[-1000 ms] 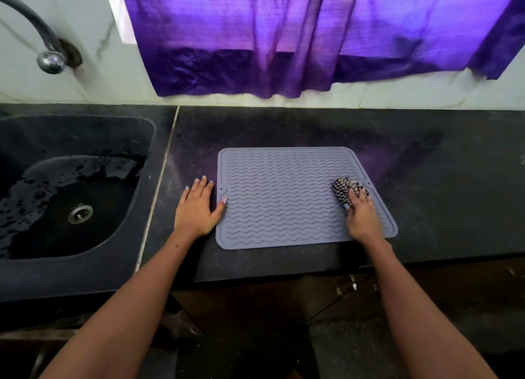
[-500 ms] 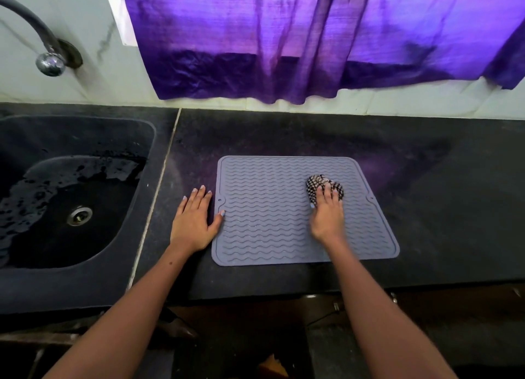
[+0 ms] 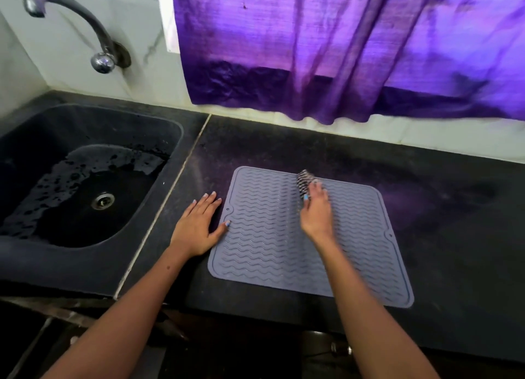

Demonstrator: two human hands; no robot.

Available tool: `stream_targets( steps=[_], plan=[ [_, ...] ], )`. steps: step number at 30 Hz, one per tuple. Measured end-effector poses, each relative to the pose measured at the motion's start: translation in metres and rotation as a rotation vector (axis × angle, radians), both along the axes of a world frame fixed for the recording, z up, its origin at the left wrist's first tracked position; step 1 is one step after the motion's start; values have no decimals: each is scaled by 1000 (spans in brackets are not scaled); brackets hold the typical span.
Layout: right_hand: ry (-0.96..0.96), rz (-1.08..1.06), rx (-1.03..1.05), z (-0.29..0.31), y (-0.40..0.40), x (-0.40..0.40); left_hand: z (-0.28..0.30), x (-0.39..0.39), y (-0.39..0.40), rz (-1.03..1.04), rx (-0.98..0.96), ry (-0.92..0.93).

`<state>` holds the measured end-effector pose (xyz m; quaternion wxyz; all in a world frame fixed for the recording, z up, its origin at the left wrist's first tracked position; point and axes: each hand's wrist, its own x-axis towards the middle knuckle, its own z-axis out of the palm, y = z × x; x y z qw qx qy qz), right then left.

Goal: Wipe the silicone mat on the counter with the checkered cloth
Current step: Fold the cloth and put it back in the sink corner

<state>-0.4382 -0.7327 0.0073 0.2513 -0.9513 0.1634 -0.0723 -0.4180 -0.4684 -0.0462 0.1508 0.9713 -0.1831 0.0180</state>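
Note:
A grey silicone mat [image 3: 270,245] with wavy ridges lies flat on the black counter [image 3: 443,208]. My right hand [image 3: 316,211] presses a bunched black-and-white checkered cloth [image 3: 303,180] onto the mat near the middle of its far edge; hand and cloth are motion-blurred. My left hand [image 3: 199,226] lies flat, fingers spread, on the counter at the mat's left edge, with the thumb tip touching the mat.
A black sink [image 3: 85,191] with water drops and a drain sits to the left, under a curved tap [image 3: 82,23]. A purple curtain [image 3: 341,52] hangs over the white tiled wall behind the counter. The counter's front edge runs just below the mat.
My right hand has slid the cloth leftward and away from me, from the mat's right side to its far edge. My left hand has stayed at the mat's left edge. The camera has shifted.

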Motion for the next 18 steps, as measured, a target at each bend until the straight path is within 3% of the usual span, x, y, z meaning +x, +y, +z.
stream_targets(
  steps=[3,6,10,13,15,18],
  plan=[
    [178,169,-219,-27,14,-10,1,-1,-1,-4,6,6],
    [243,216,-280,-24,12,-9,2,-2,-1,2,-10,13],
    [408,296,-190,26,3,16,20,0,-10,90,-224,103],
    [623,520,-204,79,22,24,53,-5,-30,20,-391,80],
    [708,649,-132,100,48,33,74,-11,-38,-58,-479,149],
    [786,632,284,109,85,48,85,-7,-28,-73,-639,313]
  ],
)
